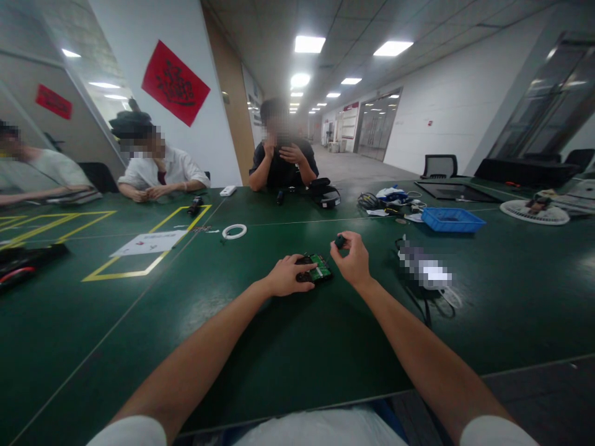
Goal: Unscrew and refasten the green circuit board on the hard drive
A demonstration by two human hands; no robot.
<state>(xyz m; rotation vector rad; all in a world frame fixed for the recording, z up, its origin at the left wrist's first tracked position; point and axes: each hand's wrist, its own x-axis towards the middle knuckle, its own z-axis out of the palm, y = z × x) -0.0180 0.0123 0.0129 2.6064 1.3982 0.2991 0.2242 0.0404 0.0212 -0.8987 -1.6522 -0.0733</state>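
A green circuit board (320, 267) with dark parts on its left side lies on the green table (316, 359) in front of me. My left hand (289, 276) grips it from the left, with fingers across its top and the thumb along the near edge. Just above and to the right of the board, my right hand (353, 257) pinches a small dark block (340, 241) between thumb and fingertips. The block is held off the board, and its exact kind is too small to tell.
A blue tray (453, 220), tangled cables (369, 201) and a blurred white device (425, 269) lie to the right. A white ring (234, 231) and a paper sheet (149, 243) inside yellow tape are on the left. Several people sit along the far side.
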